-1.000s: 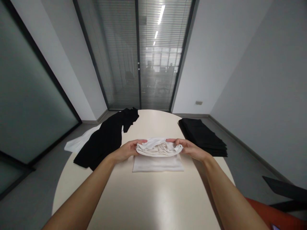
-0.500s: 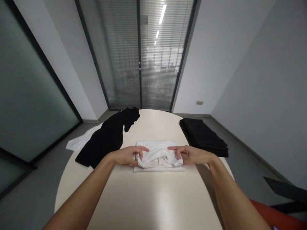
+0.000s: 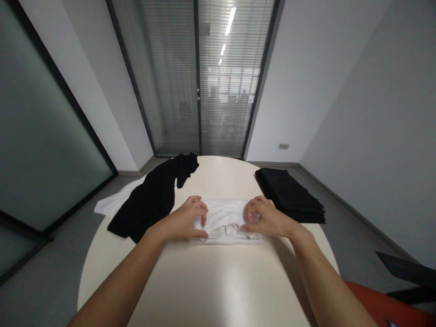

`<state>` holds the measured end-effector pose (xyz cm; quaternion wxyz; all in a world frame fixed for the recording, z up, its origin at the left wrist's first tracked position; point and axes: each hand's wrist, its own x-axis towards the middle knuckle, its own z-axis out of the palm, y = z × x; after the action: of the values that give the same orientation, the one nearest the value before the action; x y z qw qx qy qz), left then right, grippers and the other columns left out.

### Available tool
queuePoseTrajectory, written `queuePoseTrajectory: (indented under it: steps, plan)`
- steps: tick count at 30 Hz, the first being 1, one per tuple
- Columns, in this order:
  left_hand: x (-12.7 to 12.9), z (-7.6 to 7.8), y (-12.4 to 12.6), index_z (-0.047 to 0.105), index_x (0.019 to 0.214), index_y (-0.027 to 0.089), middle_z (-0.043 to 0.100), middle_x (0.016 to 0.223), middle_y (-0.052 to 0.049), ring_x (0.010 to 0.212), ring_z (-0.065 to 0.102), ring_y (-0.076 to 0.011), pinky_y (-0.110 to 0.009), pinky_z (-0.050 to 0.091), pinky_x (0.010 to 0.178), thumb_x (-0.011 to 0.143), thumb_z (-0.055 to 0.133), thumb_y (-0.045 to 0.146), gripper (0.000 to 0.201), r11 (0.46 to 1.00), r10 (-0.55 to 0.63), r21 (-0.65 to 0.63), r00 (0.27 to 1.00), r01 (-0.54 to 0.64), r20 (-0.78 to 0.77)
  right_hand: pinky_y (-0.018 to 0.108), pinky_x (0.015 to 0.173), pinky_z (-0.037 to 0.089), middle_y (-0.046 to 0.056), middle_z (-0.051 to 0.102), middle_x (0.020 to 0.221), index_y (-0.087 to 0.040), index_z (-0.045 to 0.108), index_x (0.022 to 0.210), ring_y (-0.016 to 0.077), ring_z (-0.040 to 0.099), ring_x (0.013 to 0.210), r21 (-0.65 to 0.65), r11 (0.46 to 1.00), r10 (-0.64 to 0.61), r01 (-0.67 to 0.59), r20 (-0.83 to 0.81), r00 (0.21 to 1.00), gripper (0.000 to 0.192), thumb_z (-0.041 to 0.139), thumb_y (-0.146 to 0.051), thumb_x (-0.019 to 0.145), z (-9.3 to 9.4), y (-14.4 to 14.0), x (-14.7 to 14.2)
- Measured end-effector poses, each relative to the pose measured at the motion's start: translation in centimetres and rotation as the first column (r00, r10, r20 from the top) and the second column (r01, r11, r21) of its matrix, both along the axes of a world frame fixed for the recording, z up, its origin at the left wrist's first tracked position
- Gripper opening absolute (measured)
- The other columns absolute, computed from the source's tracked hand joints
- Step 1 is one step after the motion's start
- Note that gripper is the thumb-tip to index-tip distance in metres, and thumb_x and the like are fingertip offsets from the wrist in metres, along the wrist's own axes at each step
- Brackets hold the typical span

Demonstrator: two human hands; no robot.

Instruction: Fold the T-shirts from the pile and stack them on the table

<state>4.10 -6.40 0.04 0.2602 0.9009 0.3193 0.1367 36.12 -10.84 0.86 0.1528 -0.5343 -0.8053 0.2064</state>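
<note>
Two hands, your left hand (image 3: 185, 221) and right hand (image 3: 265, 218), curled onto the white garment (image 3: 225, 220) at the frame's centre; the round table (image 3: 211, 281) lay bare below, black clothes flanking.

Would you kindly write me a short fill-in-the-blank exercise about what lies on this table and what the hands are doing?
1. Both hands, the left hand and the right hand, rest on a folded ____ garment.
2. The neat stack of black cloths lies on the person's ____ side.
3. The loose black garment hangs over the table's ____ edge.

Missing words: white; right; left
</note>
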Motion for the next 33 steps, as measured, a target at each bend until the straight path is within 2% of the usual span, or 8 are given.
queuePoseTrajectory:
  steps: [3, 7, 11, 17, 24, 27, 30, 33]
  plan:
    - [0.7, 0.1, -0.5, 0.067, 0.095, 0.023, 0.066, 0.104, -0.005, 0.107, 0.057, -0.0258, -0.033, 0.043, 0.093, 0.072, 0.083, 0.039, 0.032, 0.998, -0.035, 0.042, 0.999, 0.036, -0.033, 0.037, 0.086, 0.042, 0.006, 0.067, 0.090, -0.022, 0.068, 0.084, 0.0267, 0.055, 0.096, -0.013, 0.999, 0.043, -0.043, -0.001, 0.999, 0.040, 0.083, -0.054, 0.065, 0.0, 0.2, -1.3]
    - [1.0, -0.1, -0.7, 0.067, 0.093, 0.022, 0.069, 0.098, -0.004, 0.093, 0.061, -0.0226, -0.029, 0.043, 0.083, 0.077, 0.072, 0.030, 0.018, 0.998, -0.022, 0.057, 0.994, 0.028, -0.104, 0.025, 0.062, 0.039, -0.001, 0.064, 0.077, -0.020, 0.068, 0.086, 0.0143, 0.054, 0.066, -0.138, 0.983, 0.113, -0.121, -0.061, 0.992, 0.023, 0.076, -0.033, 0.069, -0.8, 0.3, -2.2]
    - [0.8, -0.4, -0.5, 0.069, 0.085, 0.022, 0.071, 0.086, -0.002, 0.082, 0.062, -0.0192, -0.026, 0.042, 0.076, 0.077, 0.060, 0.020, 0.011, 0.997, -0.027, 0.074, 0.993, 0.036, -0.115, 0.023, 0.058, 0.038, -0.001, 0.064, 0.070, -0.018, 0.069, 0.077, 0.0127, 0.054, 0.064, -0.207, 0.969, 0.113, -0.136, -0.122, 0.986, 0.007, 0.065, -0.021, 0.071, -1.7, 0.2, -1.7]
    - [0.8, -0.7, -0.5, 0.071, 0.076, 0.021, 0.070, 0.079, -0.001, 0.076, 0.061, -0.0174, -0.025, 0.040, 0.067, 0.073, 0.069, 0.026, 0.007, 0.997, -0.072, -0.030, 0.988, 0.068, -0.139, 0.022, 0.058, 0.041, -0.002, 0.064, 0.071, -0.018, 0.066, 0.080, 0.0118, 0.054, 0.064, -0.392, 0.908, 0.059, -0.146, -0.224, 0.973, 0.013, 0.069, -0.023, 0.068, -2.0, 0.0, -0.9]
    - [1.4, 0.1, -0.9, 0.073, 0.085, 0.022, 0.070, 0.080, 0.000, 0.073, 0.060, -0.0166, -0.025, 0.038, 0.067, 0.076, 0.076, 0.041, 0.021, 1.000, -0.020, 0.007, 0.995, 0.020, -0.103, 0.022, 0.057, 0.038, -0.003, 0.061, 0.073, -0.019, 0.068, 0.087, 0.0108, 0.052, 0.064, -0.256, 0.952, 0.119, -0.164, -0.183, 0.976, 0.026, 0.079, -0.033, 0.067, -1.9, 0.1, -2.0]
    - [1.6, 0.0, -1.1, 0.074, 0.092, 0.023, 0.070, 0.082, 0.001, 0.072, 0.060, -0.0153, -0.024, 0.037, 0.065, 0.076, 0.077, 0.036, 0.022, 1.000, -0.016, -0.020, 0.993, 0.013, -0.120, 0.022, 0.057, 0.038, -0.003, 0.063, 0.071, -0.018, 0.071, 0.082, 0.0111, 0.053, 0.063, -0.328, 0.924, 0.147, -0.196, -0.169, 0.975, 0.017, 0.076, -0.029, 0.070, -2.1, 0.1, -2.1]
    - [1.6, -0.2, -1.1, 0.075, 0.085, 0.023, 0.071, 0.076, 0.002, 0.067, 0.060, -0.0143, -0.024, 0.036, 0.061, 0.081, 0.073, 0.038, 0.016, 0.995, -0.061, -0.092, 0.986, 0.047, -0.154, 0.023, 0.057, 0.040, -0.001, 0.064, 0.068, -0.018, 0.070, 0.076, 0.0122, 0.054, 0.062, -0.377, 0.907, 0.141, -0.190, -0.153, 0.978, 0.019, 0.072, -0.037, 0.077, -2.0, 0.0, -2.2]
    - [1.6, -0.5, -0.8, 0.077, 0.089, 0.023, 0.073, 0.081, -0.002, 0.074, 0.064, -0.0175, -0.026, 0.042, 0.071, 0.091, 0.062, 0.039, 0.022, 1.000, -0.007, 0.000, 0.995, 0.007, -0.099, 0.027, 0.065, 0.045, 0.002, 0.067, 0.072, -0.019, 0.071, 0.083, 0.0155, 0.058, 0.065, -0.190, 0.979, 0.057, -0.081, -0.127, 0.990, 0.029, 0.064, -0.047, 0.087, -1.6, 0.1, -2.8]
